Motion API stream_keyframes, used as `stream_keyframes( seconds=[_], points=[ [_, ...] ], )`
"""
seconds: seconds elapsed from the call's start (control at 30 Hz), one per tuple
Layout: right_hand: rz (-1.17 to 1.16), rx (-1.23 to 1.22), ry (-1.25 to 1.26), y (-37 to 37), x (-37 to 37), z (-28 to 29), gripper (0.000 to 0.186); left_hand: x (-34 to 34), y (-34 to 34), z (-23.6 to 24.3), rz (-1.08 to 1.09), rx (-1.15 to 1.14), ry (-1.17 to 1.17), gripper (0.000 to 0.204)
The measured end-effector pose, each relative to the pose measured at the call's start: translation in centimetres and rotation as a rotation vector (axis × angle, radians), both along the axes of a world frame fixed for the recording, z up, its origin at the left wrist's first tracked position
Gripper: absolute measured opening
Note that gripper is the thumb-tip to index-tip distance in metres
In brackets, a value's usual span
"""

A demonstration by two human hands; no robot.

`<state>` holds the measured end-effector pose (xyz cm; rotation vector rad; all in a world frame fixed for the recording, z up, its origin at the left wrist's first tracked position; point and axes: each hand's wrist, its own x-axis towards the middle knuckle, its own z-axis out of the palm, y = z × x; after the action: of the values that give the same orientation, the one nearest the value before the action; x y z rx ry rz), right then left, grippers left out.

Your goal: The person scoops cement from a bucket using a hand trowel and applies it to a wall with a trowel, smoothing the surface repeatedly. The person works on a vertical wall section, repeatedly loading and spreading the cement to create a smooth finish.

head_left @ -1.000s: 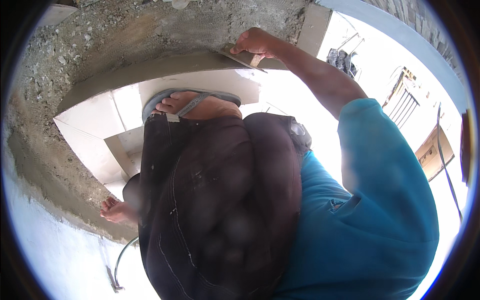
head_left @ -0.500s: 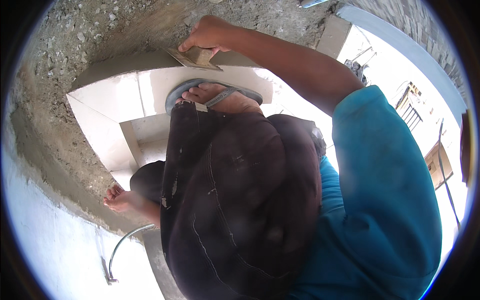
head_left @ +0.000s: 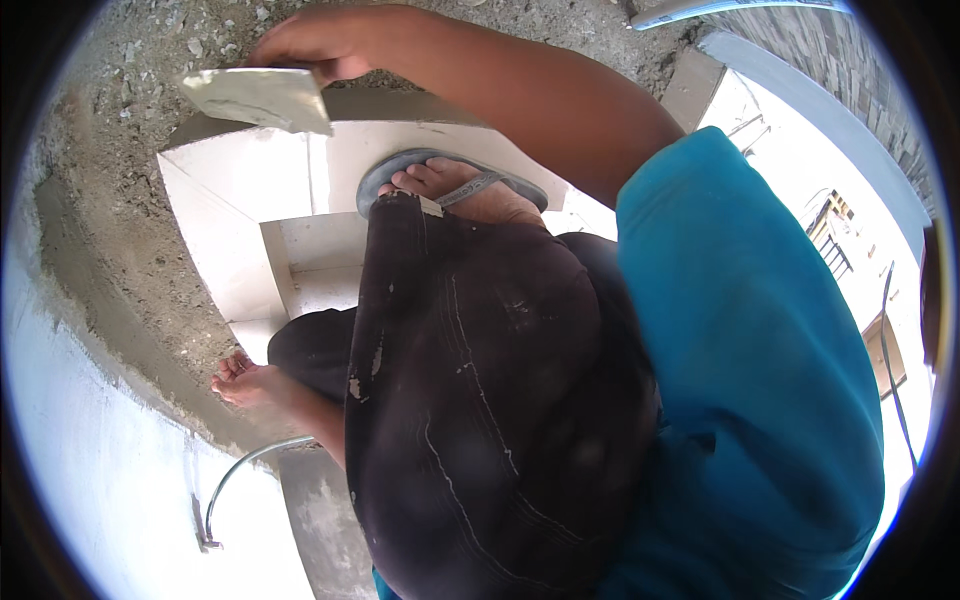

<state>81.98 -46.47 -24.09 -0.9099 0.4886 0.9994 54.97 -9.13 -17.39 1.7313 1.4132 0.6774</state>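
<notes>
Head view: right arm stretched out leftward, right hand clamped round a flat trowel, blade tilted over the tiled ledge's far corner; left hand palm-up, fingers loosely curled, unclenched.

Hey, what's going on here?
A crouching person grips a flat trowel in the right hand. It is tilted over a band of smooth grey mortar beside white tiles; whether it touches is hard to tell. The left hand is off near the pale wall, no tool visible in it. A sandalled foot rests on the tiles.
</notes>
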Motion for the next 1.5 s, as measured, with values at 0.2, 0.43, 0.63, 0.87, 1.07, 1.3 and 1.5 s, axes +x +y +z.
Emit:
stream_keyframes(
  seconds=[0.2,0.43,0.63,0.87,1.07,1.3,1.5],
  points=[
    [0.085,-0.189,-0.006,-20.2,-10.8,5.4,0.042,-0.9,0.6,0.6,-0.038,0.039,-0.029,0.046],
    [0.434,-1.205,0.036,-37.1,-26.8,4.1,0.045,-1.8,4.1,0.5,-0.034,-0.016,-0.112,0.032],
    [0.655,-1.601,0.081,-37.3,-30.6,3.2,0.054,2.1,-4.4,0.9,0.095,0.247,-0.049,0.027],
    [0.981,-1.432,-0.161,-33.9,-30.5,12.1,0.05,-0.6,0.0,0.3,-0.022,0.117,-0.145,0.028],
    [0.49,-1.134,0.198,-39.7,-30.3,15.0,0.05,-0.8,-1.0,1.7,0.003,0.124,-0.116,0.031],
    [0.482,-1.237,0.184,-42.5,-31.4,6.2,0.036,-1.0,0.9,0.4,0.001,0.072,-0.188,0.029],
    [0.429,-1.031,0.269,-40.1,-30.4,3.5,0.034,-0.7,0.7,0.0,-0.003,0.086,-0.198,0.028]
  ],
)
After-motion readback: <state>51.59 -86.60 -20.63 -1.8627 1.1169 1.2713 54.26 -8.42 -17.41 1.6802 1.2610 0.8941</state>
